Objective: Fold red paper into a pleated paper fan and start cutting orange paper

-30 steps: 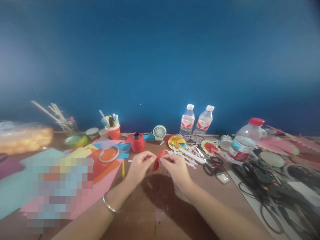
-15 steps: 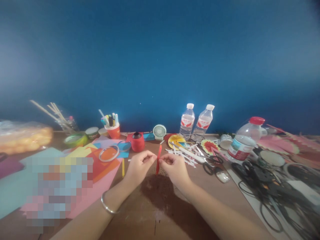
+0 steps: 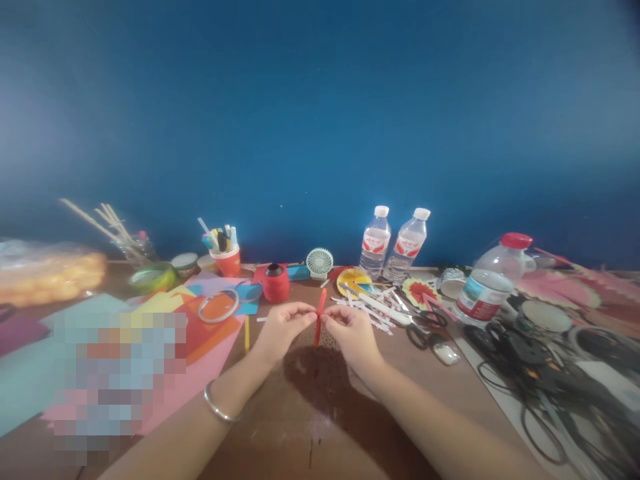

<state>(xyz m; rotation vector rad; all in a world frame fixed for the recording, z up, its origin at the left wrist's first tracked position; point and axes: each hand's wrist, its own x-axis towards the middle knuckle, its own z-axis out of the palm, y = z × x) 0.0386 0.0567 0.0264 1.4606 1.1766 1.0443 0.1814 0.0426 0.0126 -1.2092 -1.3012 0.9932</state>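
My left hand (image 3: 283, 327) and my right hand (image 3: 350, 330) meet above the middle of the brown table (image 3: 310, 427). Between their pinched fingertips stands a narrow folded strip of red paper (image 3: 318, 319), held upright and edge-on. Both hands grip it about its middle, the left from the left side and the right from the right. A silver bangle (image 3: 216, 408) sits on my left wrist. Just behind the hands stand a red round pot (image 3: 275, 284) and a small white fan (image 3: 319, 263).
Coloured paper sheets (image 3: 200, 333) and a tape ring (image 3: 219, 307) lie at the left, with a red pen cup (image 3: 227, 257). Three water bottles (image 3: 374, 243) (image 3: 407, 245) (image 3: 487, 283) stand at the back right. White paper strips (image 3: 375, 310), scissors (image 3: 425, 333) and black cables (image 3: 540, 373) crowd the right.
The red paper, fanned out and tilted a second ago, is now pressed into a thin upright strip. My hands have drawn closer together around it.
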